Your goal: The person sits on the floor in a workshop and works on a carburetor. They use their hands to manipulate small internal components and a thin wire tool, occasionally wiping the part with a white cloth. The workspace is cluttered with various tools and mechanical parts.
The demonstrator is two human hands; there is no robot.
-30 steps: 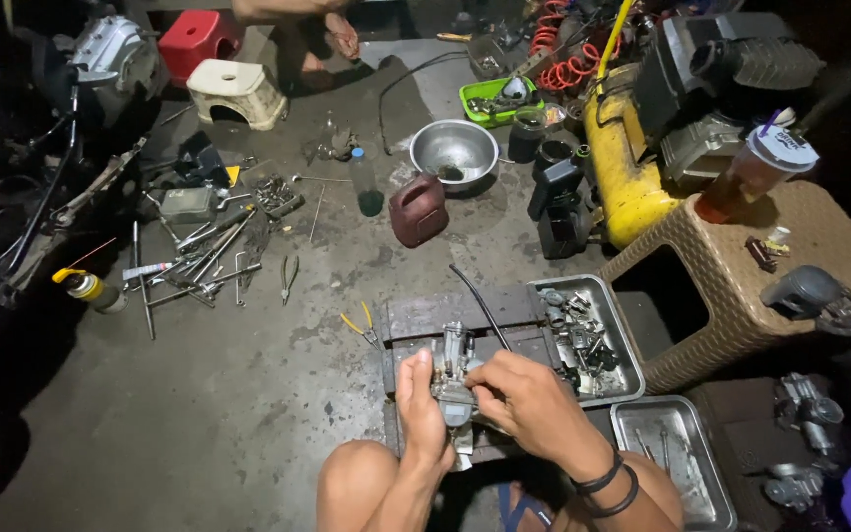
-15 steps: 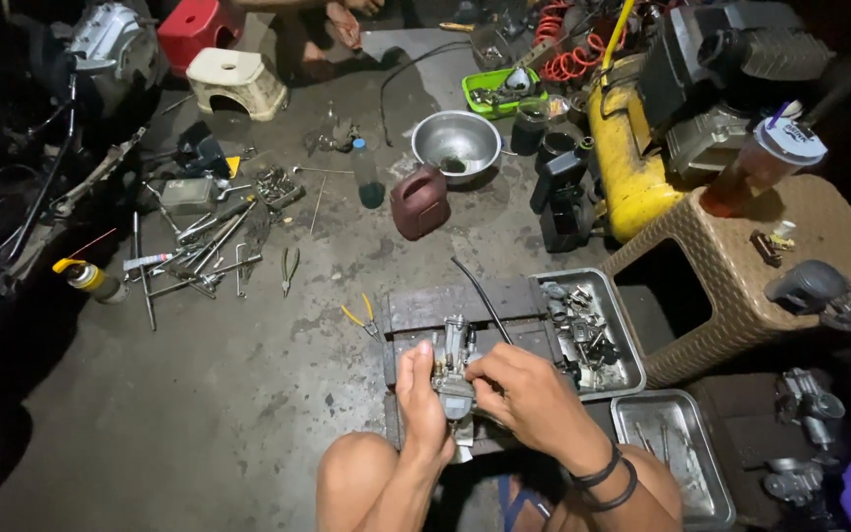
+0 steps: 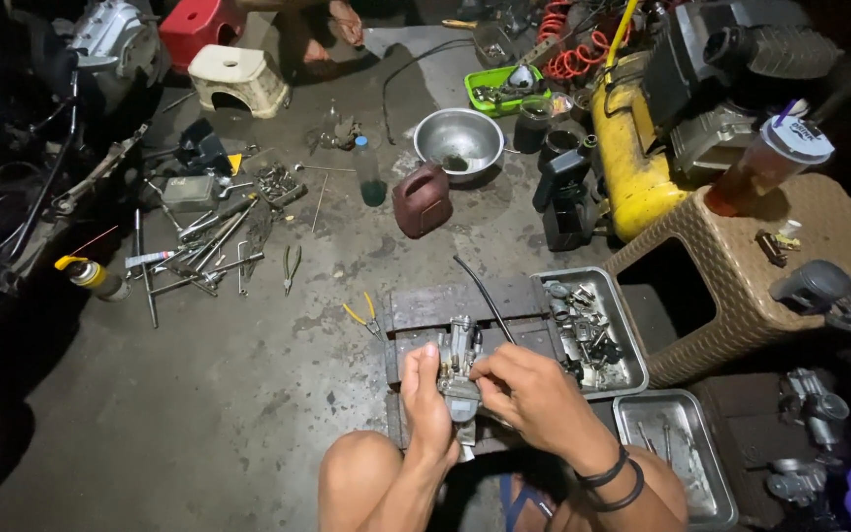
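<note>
We hold a carburetor (image 3: 460, 369) between both hands over a low wooden pallet (image 3: 416, 307), at 6 o'clock of the scene, knees just below. Our left hand (image 3: 424, 394) clasps its left side, thumb up along the body; our right hand (image 3: 534, 392) pinches its upper right with fingertips, as if on a small fitting, though what lies under the fingers we cannot tell. Risk, as we judge it: a tiny screw or jet slips from that pinch and drops through the pallet slats or onto the stained floor, hard to find in this light. A loose left grip would let the body twist and the piece fall against the wood. The parts tray (image 3: 588, 330) at 3 o'clock of the hands is crowded; anything set there may get mixed up. Yellow pliers (image 3: 363, 315) lie at 10 o'clock, near the pallet edge. The carburetor looks grey cast metal, grimy, upright, a dark hose (image 3: 485, 296) rising from behind it toward 12 o'clock.
</note>
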